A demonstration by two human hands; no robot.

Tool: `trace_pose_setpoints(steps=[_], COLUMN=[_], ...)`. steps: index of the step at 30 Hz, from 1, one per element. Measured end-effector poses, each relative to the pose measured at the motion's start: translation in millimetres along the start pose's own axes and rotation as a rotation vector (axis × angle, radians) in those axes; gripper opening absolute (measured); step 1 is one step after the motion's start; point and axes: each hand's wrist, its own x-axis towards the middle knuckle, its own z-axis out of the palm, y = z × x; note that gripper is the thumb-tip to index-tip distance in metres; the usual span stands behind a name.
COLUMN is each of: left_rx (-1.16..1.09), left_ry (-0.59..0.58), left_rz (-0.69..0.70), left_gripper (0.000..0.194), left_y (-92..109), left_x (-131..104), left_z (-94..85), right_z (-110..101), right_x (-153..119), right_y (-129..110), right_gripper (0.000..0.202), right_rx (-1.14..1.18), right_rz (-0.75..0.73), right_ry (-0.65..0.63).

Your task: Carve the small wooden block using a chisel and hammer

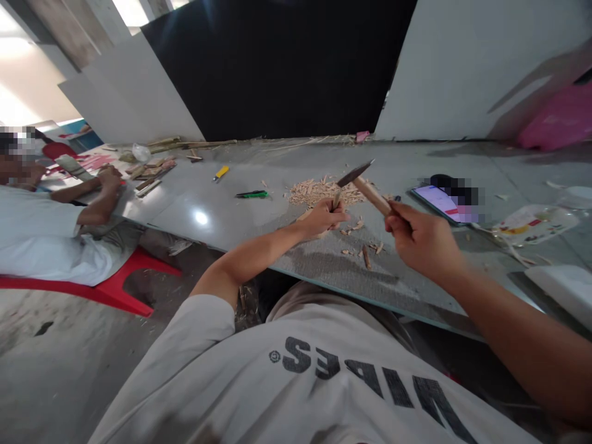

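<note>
My right hand (414, 234) is closed round the wooden handle of a hammer (372, 194), whose dark metal head is raised near my left hand. My left hand (324, 219) grips a small upright tool (337, 198), of which only a short brown end shows above the fist; its lower part is hidden. Beneath and beside the left fist lies something pale, mostly covered by the hand. A heap of wood chips (312, 190) spreads just behind the left hand. A short brown stick (367, 257) lies on the table, nearer my body.
On the grey table (194, 191) are a green cutter (252, 194), a yellow cutter (222, 173), and a phone (439, 202) at right. A plastic package (536, 225) lies farther right. Another person sits at left on a red stool (134, 280), beside wood pieces (155, 169).
</note>
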Motion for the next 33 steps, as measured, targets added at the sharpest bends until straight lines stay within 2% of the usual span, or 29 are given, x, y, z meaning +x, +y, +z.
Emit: trace_pose_setpoints(steps=[3,7,12,16,18,22,27,33], left_rx=[0.017,0.017,-0.011,0.010,0.012,-0.004,-0.058,-0.134], left_ry=[-0.003,-0.010,0.014,-0.004,0.003,0.025,0.067,0.097], left_rz=[-0.007,-0.039,-0.029,-0.047,-0.042,-0.041,-0.028,-0.013], left_gripper=[0.069,0.072,0.074,0.076,0.076,0.074,0.078,0.083], left_y=[-1,-1,0,3,4,5,6,3], left_x=[2,3,2,3,1,-3,-2,1], left_z=[-1.4,-2.4,-0.6,1.2,2.3,5.0,6.2,3.0], right_z=[0,-1,-3,-2,-2,-4,-5,-11], right_x=[1,4,4,4,3,0,0,2], right_y=[1,0,0,-1,-3,-8,-8,-11], right_gripper=[0.058,0.052,0.055,0.056,0.054,0.051,0.049,0.038], right_rx=[0.001,0.010,0.020,0.033,0.034,0.049,0.045,0.034], right_rz=[0.022,0.035,0.079,0.084,0.087,0.091,0.091,0.112], right_ry=[0.043,-0.023,0.047,-0.070,-0.045,0.083,0.027,0.033])
